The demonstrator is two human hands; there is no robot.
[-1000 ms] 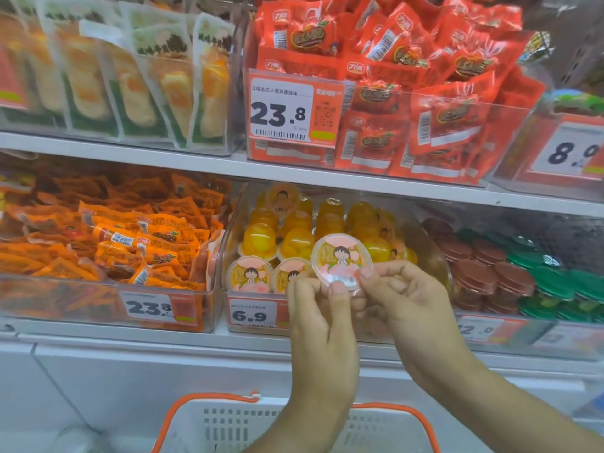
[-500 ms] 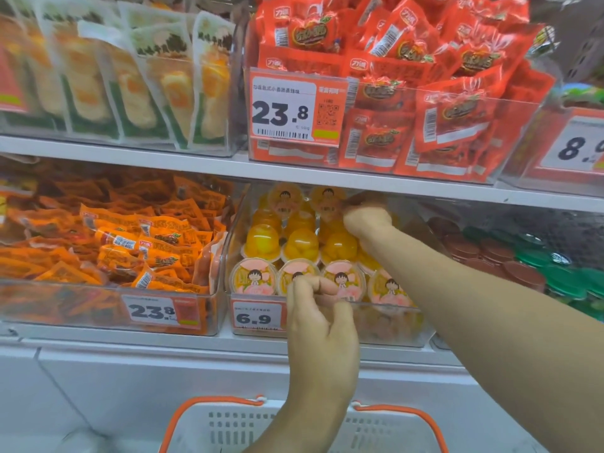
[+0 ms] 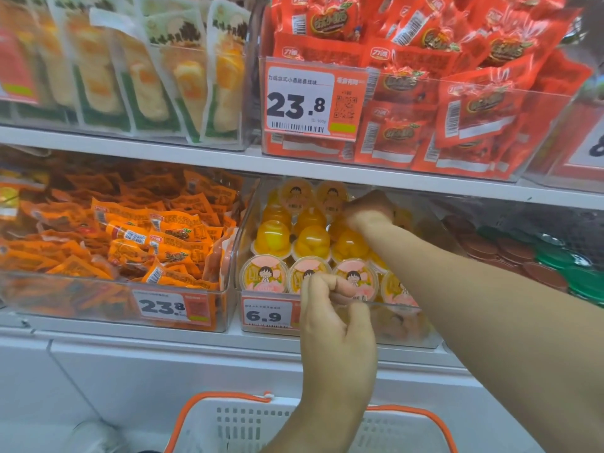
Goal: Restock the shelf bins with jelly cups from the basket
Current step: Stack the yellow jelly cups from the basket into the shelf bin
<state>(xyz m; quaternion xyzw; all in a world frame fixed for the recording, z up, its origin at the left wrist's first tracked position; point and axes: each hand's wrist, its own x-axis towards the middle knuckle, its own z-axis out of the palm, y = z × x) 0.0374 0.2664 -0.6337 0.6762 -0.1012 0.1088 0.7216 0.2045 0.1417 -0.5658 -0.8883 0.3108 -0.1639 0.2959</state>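
Observation:
The clear jelly bin [image 3: 271, 328], price tag 6.9, sits on the middle shelf and holds yellow jelly cups [image 3: 273, 238] with cartoon lids. My left hand [image 3: 333, 322] is at the bin's front: its fingers curl over the rim by the front-row cups [image 3: 263, 273] and its thumb lies outside the wall. My right hand [image 3: 367, 209] reaches deep into the back of the bin. Its fingers are curled beside an upright cup [image 3: 330, 197], and what they hold is hidden. The white basket [image 3: 228, 420] with an orange rim is below.
The upper shelf board [image 3: 294, 170] hangs low over the bin's back. A bin of orange snack packets [image 3: 130, 243] stands left, and brown and green lidded cups [image 3: 539, 256] lie right. Above are red packets [image 3: 457, 93] and pale pouches [image 3: 147, 76].
One second ago both hands held a cup in front of the bin. My right hand has carried it to the bin's back, and my left hand has dropped to the front rim.

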